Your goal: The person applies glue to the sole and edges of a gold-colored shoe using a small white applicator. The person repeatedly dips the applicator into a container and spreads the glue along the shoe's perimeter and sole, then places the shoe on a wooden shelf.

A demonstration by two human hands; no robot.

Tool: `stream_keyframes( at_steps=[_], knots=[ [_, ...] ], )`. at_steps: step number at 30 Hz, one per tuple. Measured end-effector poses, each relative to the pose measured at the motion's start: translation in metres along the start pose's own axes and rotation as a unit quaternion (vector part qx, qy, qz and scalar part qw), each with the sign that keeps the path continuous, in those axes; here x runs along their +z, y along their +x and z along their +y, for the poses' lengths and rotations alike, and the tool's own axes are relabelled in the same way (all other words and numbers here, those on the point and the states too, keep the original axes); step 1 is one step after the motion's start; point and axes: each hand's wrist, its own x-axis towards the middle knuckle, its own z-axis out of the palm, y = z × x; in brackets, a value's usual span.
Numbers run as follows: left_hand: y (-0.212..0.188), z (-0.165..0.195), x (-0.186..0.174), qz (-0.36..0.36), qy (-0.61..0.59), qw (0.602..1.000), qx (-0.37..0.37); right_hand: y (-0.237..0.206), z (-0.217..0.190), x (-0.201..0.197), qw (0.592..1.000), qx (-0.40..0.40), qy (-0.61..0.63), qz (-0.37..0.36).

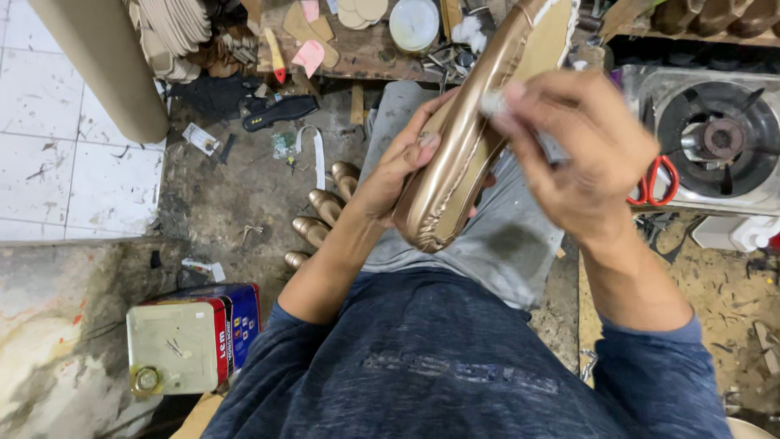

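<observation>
Metal first, at far left: a square tin (191, 337) sits on the floor by your left elbow, within easy reach. Further in, 4 bronze shoe toes (318, 218) line up on the floor beside your knee, seemingly set aside from the one in hand. Your left hand (398, 167) cradles the bronze shoe (459, 150) from beneath, fingers (422, 145) clamped on its edge, so the sole side tilts up toward you over your lap. Your right hand (581, 154) hovers over that sole, fingers pinched together on something small and pale; I cannot tell what it is. Red scissors (654, 183) lie just past your right hand, against a gas burner (715, 138). Above, the tabletop (366, 53) carries insole cutouts.
</observation>
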Motion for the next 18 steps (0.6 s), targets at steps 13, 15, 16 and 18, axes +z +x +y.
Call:
stream_keyframes(
  at_steps=[13, 15, 16, 18],
  knots=[
    [-0.001, 0.001, -0.009, 0.022, -0.013, 0.999, 0.032, -0.003, 0.014, 0.013, 0.998, -0.047, -0.028, -0.038],
    [0.0, 0.003, -0.01, 0.065, 0.025, 0.995, 0.066, -0.013, -0.001, 0.025, 0.996, -0.057, 0.022, -0.059],
    [-0.001, 0.004, -0.011, 0.056, 0.016, 0.996, 0.063, -0.021, -0.014, 0.031, 0.993, -0.071, 0.071, -0.069],
    [-0.001, 0.003, -0.015, 0.031, -0.001, 0.998, 0.057, -0.025, -0.021, 0.032, 0.987, -0.081, 0.115, -0.079]
  ],
)
